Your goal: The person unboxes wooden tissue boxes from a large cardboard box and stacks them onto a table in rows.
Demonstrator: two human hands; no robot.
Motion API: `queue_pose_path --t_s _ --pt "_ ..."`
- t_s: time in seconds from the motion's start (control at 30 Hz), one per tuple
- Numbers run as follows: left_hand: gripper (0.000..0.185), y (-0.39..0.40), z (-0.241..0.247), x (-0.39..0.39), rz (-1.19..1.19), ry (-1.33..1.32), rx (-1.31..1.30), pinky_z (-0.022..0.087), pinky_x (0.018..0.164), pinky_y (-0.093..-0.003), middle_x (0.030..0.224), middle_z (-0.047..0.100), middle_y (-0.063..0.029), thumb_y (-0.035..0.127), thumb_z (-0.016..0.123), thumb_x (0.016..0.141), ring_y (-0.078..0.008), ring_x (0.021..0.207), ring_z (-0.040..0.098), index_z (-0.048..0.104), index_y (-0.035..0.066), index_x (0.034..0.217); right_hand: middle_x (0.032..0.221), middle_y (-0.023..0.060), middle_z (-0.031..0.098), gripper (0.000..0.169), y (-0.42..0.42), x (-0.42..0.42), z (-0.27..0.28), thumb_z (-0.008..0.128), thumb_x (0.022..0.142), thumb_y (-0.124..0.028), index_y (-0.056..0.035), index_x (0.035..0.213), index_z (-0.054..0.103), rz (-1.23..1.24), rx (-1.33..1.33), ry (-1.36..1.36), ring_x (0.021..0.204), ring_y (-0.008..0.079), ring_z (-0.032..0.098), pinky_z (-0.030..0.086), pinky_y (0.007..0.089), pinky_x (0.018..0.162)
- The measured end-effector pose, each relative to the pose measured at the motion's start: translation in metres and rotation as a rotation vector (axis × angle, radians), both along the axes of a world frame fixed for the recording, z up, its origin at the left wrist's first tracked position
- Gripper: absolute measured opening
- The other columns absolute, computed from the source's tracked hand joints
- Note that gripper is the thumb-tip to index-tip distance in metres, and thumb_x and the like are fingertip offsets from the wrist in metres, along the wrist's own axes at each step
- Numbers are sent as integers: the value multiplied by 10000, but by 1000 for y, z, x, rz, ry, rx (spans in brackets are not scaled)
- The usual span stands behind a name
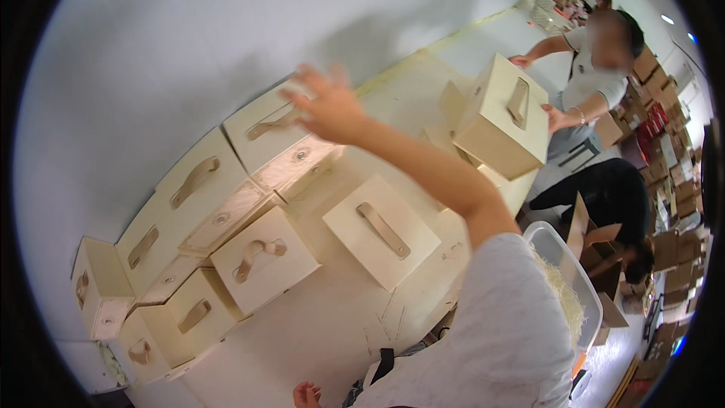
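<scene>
My right hand (328, 105) is raised with its fingers apart, blurred, in front of a cream box with a strap handle (249, 107) by the wall; whether it touches the box is unclear. My left hand (307, 395) shows small at the bottom edge, fingers partly curled, partly cut off. Below my right forearm lies a cream box with a flat strap (374, 272). Left of it stands another cream box with a bowed strap (294, 255). More such boxes stand at the left, some with ornate fronts and round knobs. A co-worker holds a cream box (498, 147) in both hands.
The white table (272, 345) runs along a pale wall. At the right are a clear plastic bin (586, 294) with shredded filler, an open cardboard box (600, 255) and a person in black bending over. Stacked cartons and other people are farther back.
</scene>
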State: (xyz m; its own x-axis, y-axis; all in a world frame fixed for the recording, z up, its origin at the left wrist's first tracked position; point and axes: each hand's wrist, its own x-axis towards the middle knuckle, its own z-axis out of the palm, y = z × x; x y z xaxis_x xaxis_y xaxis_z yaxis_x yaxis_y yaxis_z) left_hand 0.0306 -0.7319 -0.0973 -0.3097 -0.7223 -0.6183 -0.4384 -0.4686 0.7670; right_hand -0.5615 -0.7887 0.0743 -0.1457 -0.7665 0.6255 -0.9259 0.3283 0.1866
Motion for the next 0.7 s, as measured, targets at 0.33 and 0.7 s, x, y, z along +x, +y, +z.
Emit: queue_pose_path --t_s 0.33,0.7 --pt "102 -66 56 -146 -499 360 -276 429 732 -249 855 549 -60 7 470 837 -124 777 530 507 6 932 1129 144 569 435 322 -82 104 612 758 -416 -125 1081 612 -664 157 -710 1129 286 456 384 414 920" --pt "145 -54 58 -159 -563 337 -273 437 746 -258 882 545 -68 -34 464 806 -137 790 540 535 -7 929 1108 177 555 534 393 -160 21 595 771 -437 -29 1110 540 -834 -74 -546 1023 297 532 411 372 884"
